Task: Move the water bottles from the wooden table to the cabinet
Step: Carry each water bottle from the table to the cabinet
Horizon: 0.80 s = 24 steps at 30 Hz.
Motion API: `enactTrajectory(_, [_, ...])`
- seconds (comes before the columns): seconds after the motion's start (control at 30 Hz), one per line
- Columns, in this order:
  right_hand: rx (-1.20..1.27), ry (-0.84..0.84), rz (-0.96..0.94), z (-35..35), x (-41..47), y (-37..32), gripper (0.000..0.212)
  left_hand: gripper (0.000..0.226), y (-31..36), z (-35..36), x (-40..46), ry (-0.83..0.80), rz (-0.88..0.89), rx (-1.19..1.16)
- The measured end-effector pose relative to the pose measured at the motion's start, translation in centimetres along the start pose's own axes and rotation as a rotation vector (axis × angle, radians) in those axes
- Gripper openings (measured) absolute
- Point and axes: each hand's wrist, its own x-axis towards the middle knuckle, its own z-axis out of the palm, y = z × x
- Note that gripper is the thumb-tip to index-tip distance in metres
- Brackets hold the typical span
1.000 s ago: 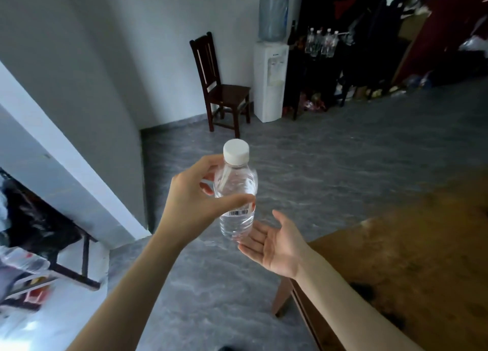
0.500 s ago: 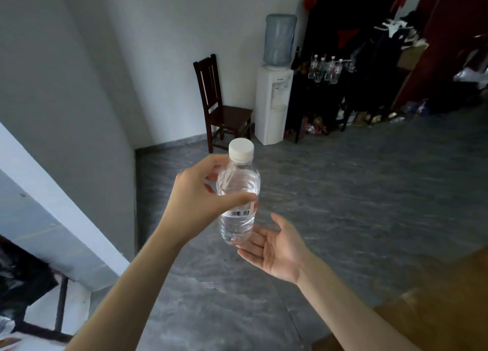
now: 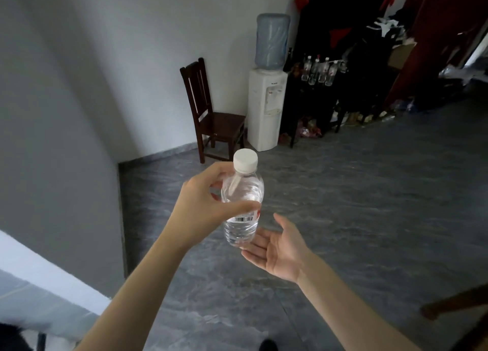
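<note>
One barcode-labelled bottle [image 3: 242, 201], left hand [image 3: 203, 208] gripping.

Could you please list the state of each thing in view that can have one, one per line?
water bottle: capped, upright, held off the floor
left hand: grips the water bottle
right hand: open, palm up, under the bottle's base
bottles on the cabinet: standing upright
chair: unoccupied
water dispenser: jug mounted on top

Lived-in home room — wooden chair [image 3: 214, 113], water dispenser [image 3: 266, 105], dark cluttered cabinet [image 3: 317, 92], grey tiled floor [image 3: 369, 205]
</note>
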Motion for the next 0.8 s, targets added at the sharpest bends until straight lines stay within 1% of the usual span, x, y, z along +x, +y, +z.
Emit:
enactTrajectory(0.2, [0.015, 0.007, 0.009, 0.2, 6.1, -5.0, 0.069, 0.061, -3.8, 0.8, 8.1, -0.036, -0.029, 0.025])
enactTrajectory(0.37, [0.034, 0.029, -0.012, -0.4, 11.5, -12.4, 0.068, 0.056, -6.1, 3.0, 17.0, -0.074, -0.021, 0.034])
enactTrajectory(0.53, [0.037, 0.029, -0.002, -0.7, 16.8, -19.9, 0.07, 0.058, -7.7, 4.9, 26.4, -0.081, -0.025, 0.053])
enactTrajectory(0.7, [0.039, 0.057, 0.001, -0.3, 21.5, -26.5, 0.07, 0.054, -9.6, 5.6, 33.1, -0.082, -0.009, 0.031])
enactTrajectory(0.8, [0.033, 0.043, 0.015, 0.0, 24.3, -30.2, 0.069, 0.053, -10.8, 5.6, 37.3, -0.068, -0.012, 0.014])
